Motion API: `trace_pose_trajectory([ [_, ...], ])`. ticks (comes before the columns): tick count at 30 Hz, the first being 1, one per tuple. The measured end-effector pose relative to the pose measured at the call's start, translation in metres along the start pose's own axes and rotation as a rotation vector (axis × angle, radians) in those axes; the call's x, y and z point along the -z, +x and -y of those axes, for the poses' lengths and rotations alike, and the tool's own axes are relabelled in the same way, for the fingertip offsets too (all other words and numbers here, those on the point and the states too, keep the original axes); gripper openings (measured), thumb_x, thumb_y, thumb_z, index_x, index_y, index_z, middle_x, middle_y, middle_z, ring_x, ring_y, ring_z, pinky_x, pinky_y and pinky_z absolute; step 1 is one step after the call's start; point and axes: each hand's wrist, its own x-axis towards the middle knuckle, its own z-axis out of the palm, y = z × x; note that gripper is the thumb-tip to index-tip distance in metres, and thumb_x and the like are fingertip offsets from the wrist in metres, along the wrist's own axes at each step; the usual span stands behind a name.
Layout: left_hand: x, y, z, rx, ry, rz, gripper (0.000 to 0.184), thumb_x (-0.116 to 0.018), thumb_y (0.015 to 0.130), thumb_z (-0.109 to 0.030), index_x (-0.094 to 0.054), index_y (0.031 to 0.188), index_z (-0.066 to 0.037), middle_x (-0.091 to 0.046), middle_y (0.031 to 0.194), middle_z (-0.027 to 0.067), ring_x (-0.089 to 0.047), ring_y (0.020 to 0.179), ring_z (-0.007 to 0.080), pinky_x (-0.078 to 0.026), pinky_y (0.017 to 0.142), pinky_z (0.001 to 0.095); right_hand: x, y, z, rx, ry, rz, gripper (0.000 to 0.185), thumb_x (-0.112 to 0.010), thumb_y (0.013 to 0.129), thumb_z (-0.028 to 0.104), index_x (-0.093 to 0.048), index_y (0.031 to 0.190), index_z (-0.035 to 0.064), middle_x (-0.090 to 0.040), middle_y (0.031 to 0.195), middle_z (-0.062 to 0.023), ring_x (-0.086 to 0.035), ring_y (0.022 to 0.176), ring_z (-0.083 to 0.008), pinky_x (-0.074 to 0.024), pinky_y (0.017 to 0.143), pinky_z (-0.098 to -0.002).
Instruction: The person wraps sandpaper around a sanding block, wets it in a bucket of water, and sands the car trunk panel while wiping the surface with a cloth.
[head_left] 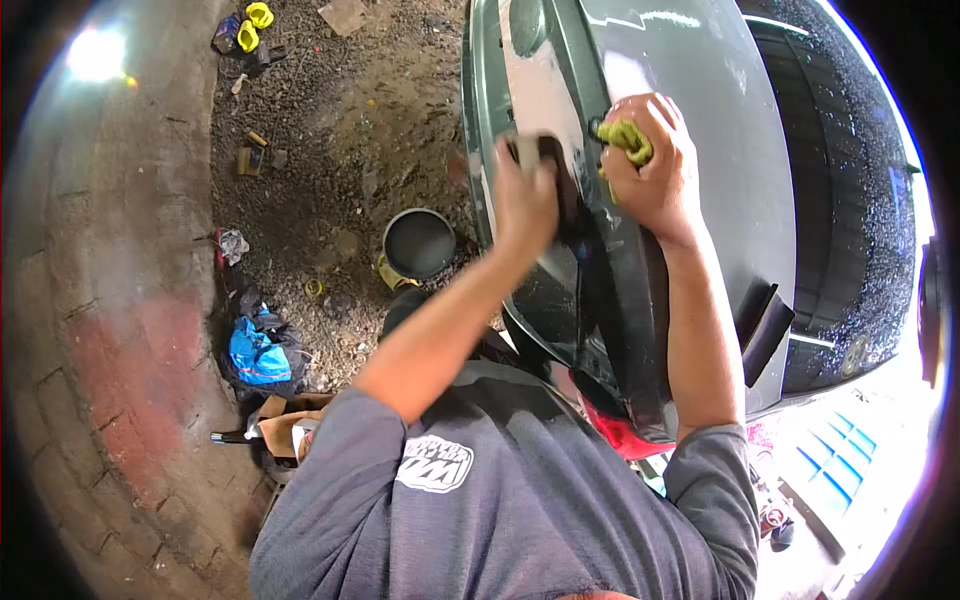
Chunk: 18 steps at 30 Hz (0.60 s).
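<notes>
My left hand (527,205), smeared by motion, is closed around a small pale object whose shape is blurred, against the dark green car panel (690,80). Beneath it runs a bare, light-coloured strip (541,85) of the bodywork. Bunched in the fist of my right hand (665,185) is a yellow-green cloth (628,141), held over the same panel, to the right of the left hand. Both forearms reach forward across the car's edge.
A round dark bucket (420,244) stands on the gravel left of the car. Further left lie a blue plastic bag (258,352), an open cardboard box (280,428) and yellow items (258,15). The wet rear window (835,190) is at right, near a black flap (767,330).
</notes>
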Motion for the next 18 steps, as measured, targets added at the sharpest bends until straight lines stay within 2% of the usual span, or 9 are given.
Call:
trace_pose_trajectory([
  [1, 0.007, 0.028, -0.016, 0.162, -0.039, 0.065, 0.049, -0.063, 0.092, -0.01, -0.041, 0.134, 0.004, -0.061, 0.111, 0.0249, -0.062, 0.1, 0.0349, -0.05, 0.09, 0.0428, -0.001, 0.0, -0.001, -0.011, -0.009, -0.018, 0.018, -0.059, 0.069, 0.004, -0.062, 0.087, 0.0026, -0.064, 0.095, -0.0133, -0.062, 0.094, -0.0333, -0.049, 0.091, -0.0401],
  [3, 0.005, 0.056, -0.011, 0.272, 0.013, 0.098, 0.052, -0.063, 0.092, -0.011, -0.039, 0.136, 0.004, -0.061, 0.111, 0.0252, -0.063, 0.099, 0.0358, -0.051, 0.088, 0.0439, -0.003, 0.003, -0.004, -0.039, -0.039, -0.017, 0.02, -0.06, 0.073, 0.006, -0.063, 0.092, 0.0025, -0.065, 0.099, -0.0125, -0.063, 0.096, -0.0323, -0.0499, 0.091, -0.0385],
  [7, -0.002, -0.04, -0.002, -0.131, 0.098, -0.038, 0.049, -0.062, 0.094, -0.01, -0.039, 0.135, 0.005, -0.06, 0.112, 0.0246, -0.062, 0.101, 0.0355, -0.05, 0.089, 0.0438, -0.006, 0.005, -0.007, -0.081, -0.022, -0.023, 0.022, -0.061, 0.075, 0.009, -0.064, 0.097, 0.0029, -0.066, 0.103, -0.0112, -0.064, 0.1, -0.031, -0.0501, 0.093, -0.037],
  [9, 0.01, -0.047, -0.019, -0.084, 0.03, 0.036, 0.051, -0.063, 0.093, -0.011, -0.039, 0.135, 0.005, -0.06, 0.111, 0.0239, -0.062, 0.1, 0.0352, -0.049, 0.089, 0.0434, -0.007, 0.003, -0.006, -0.073, -0.033, -0.034, 0.022, -0.061, 0.076, 0.01, -0.064, 0.097, 0.0032, -0.066, 0.104, -0.011, -0.064, 0.101, -0.0309, -0.0499, 0.094, -0.0371],
  [11, 0.007, -0.004, -0.01, 0.068, 0.051, 0.047, 0.051, -0.061, 0.094, -0.014, -0.04, 0.137, 0.004, -0.056, 0.125, 0.0334, -0.057, 0.116, 0.0477, -0.046, 0.098, 0.0497, -0.008, 0.006, -0.009, -0.043, -0.011, -0.063, 0.022, -0.062, 0.073, 0.011, -0.065, 0.094, 0.0034, -0.066, 0.099, -0.0126, -0.063, 0.097, -0.0345, -0.0509, 0.089, -0.0408],
  [13, 0.005, 0.061, 0.003, 0.274, 0.034, 0.03, 0.044, -0.065, 0.09, -0.013, -0.046, 0.126, 0.005, -0.063, 0.112, 0.033, -0.063, 0.101, 0.0501, -0.049, 0.089, 0.0518, -0.007, 0.001, -0.002, -0.074, 0.0, -0.046, 0.023, -0.062, 0.073, 0.012, -0.065, 0.094, 0.0035, -0.066, 0.1, -0.0126, -0.062, 0.098, -0.0344, -0.0507, 0.09, -0.0412],
  [16, 0.009, 0.046, -0.008, 0.155, 0.105, 0.042, 0.046, -0.064, 0.092, -0.015, -0.044, 0.129, 0.005, -0.062, 0.114, 0.0329, -0.061, 0.107, 0.051, -0.049, 0.091, 0.0519, -0.004, 0.003, 0.003, -0.134, 0.002, -0.026, 0.023, -0.06, 0.076, 0.012, -0.065, 0.097, 0.0033, -0.066, 0.105, -0.0111, -0.063, 0.103, -0.0303, -0.049, 0.096, -0.0383],
  [17, 0.014, 0.014, -0.016, 0.135, 0.083, 0.091, 0.048, -0.064, 0.093, -0.016, -0.043, 0.132, 0.004, -0.061, 0.116, 0.0327, -0.06, 0.11, 0.0509, -0.048, 0.093, 0.0513, -0.003, 0.002, 0.002, -0.132, 0.015, -0.02, 0.022, -0.06, 0.076, 0.012, -0.065, 0.097, 0.0034, -0.066, 0.105, -0.0111, -0.063, 0.103, -0.0302, -0.049, 0.096, -0.0383],
  [18, 0.007, -0.022, 0.008, 0.059, 0.059, 0.069, 0.054, -0.062, 0.095, -0.018, -0.038, 0.139, 0.003, -0.058, 0.122, 0.0331, -0.057, 0.115, 0.0506, -0.047, 0.096, 0.0502, -0.002, 0.004, 0.002, -0.125, 0.028, -0.012, 0.022, -0.06, 0.077, 0.012, -0.065, 0.097, 0.0035, -0.066, 0.104, -0.011, -0.063, 0.103, -0.0301, -0.0489, 0.096, -0.0382],
])
